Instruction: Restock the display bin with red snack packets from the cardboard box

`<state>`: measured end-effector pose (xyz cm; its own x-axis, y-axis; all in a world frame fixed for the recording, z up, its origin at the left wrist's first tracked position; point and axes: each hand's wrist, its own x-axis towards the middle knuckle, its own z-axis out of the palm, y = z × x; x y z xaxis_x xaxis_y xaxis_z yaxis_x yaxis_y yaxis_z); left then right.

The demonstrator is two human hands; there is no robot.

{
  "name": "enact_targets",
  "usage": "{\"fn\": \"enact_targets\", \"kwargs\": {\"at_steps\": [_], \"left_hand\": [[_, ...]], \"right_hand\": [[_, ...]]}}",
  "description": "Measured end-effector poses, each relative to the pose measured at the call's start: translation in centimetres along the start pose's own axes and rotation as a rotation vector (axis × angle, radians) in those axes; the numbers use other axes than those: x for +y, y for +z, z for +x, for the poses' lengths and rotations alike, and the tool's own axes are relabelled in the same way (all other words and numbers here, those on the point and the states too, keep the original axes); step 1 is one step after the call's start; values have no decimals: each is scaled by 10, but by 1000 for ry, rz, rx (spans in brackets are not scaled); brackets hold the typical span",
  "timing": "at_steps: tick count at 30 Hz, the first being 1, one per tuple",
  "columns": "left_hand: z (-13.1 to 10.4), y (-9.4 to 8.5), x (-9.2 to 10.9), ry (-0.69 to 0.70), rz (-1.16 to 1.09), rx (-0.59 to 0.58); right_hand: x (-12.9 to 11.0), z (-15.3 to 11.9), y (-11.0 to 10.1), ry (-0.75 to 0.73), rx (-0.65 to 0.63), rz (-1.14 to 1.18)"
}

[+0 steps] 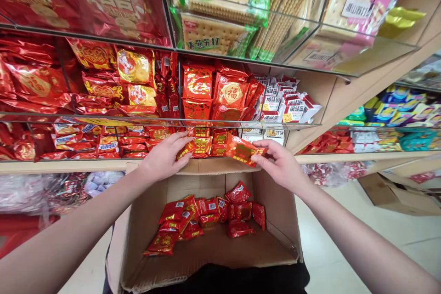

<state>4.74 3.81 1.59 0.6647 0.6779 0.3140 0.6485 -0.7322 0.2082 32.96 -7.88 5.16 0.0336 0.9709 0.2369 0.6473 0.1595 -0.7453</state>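
My right hand (280, 163) pinches a red snack packet (241, 150) with gold print between thumb and fingers. It holds the packet at the front edge of the lowest shelf, above the box. At the same shelf, my left hand (167, 156) has its fingers apart against a row of small red and gold packets (201, 146). Its fingertips partly cover the packets there. Below both hands, an open cardboard box (272, 250) holds several loose red packets (172, 220), some showing white barcode labels.
Clear dividers and shelf fronts (220, 122) separate the goods. Higher up are red packets (230, 92), white packets (292, 105) and green-wrapped crackers (217, 32). Another cardboard box (396, 193) sits on the tiled floor at right. Plastic-wrapped goods (103, 183) lie under the shelf at left.
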Motion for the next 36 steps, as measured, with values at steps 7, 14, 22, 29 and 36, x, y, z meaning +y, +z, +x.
{"fn": "enact_targets", "kwargs": {"at_steps": [7,14,22,29,36], "left_hand": [[2,1,2,-10,-8,-9],[2,2,2,9,9,0],[3,0,5,-12,4,-8],[3,2,5,-28,-17,-18],[2,2,4,-32,-7,-30]], "right_hand": [[1,-71,67,210,-442,115],[81,-93,159,522,-460,-113],[116,-53,104,479,-593,-458],[119,-80,121,438,-684,-623],[117,-79,102,398,-656,-601]]}}
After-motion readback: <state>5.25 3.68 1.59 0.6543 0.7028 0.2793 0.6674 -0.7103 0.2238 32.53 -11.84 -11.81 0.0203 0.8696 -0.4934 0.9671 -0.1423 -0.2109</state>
